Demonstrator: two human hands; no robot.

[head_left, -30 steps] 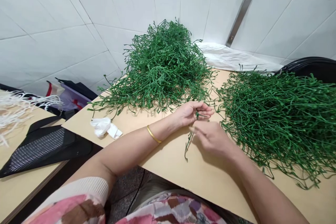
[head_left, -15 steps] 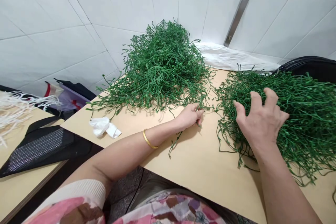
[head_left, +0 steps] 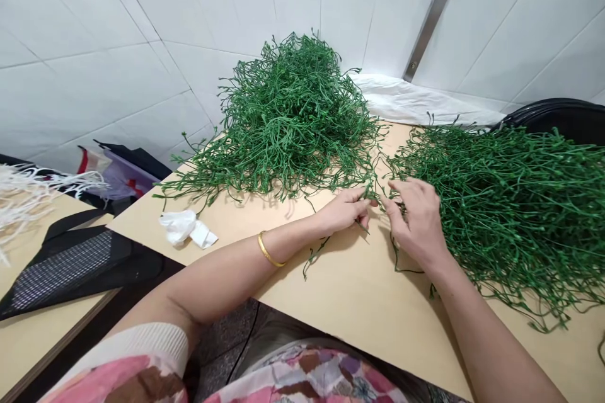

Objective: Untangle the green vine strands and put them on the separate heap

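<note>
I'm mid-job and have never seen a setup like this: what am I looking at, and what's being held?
There is no machine: these are a person's two bare hands, seen by a camera worn on the head, looking forward and down. On the table lie a left pile and a right pile of green strands, plus a white wad. The left hand, with the bangle on its arm, holds a thin strand. The right hand is beside it; whether it holds anything is unclear.

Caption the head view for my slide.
Left hand holding green strands, right hand close by, beside tangled piles on a table.
</note>
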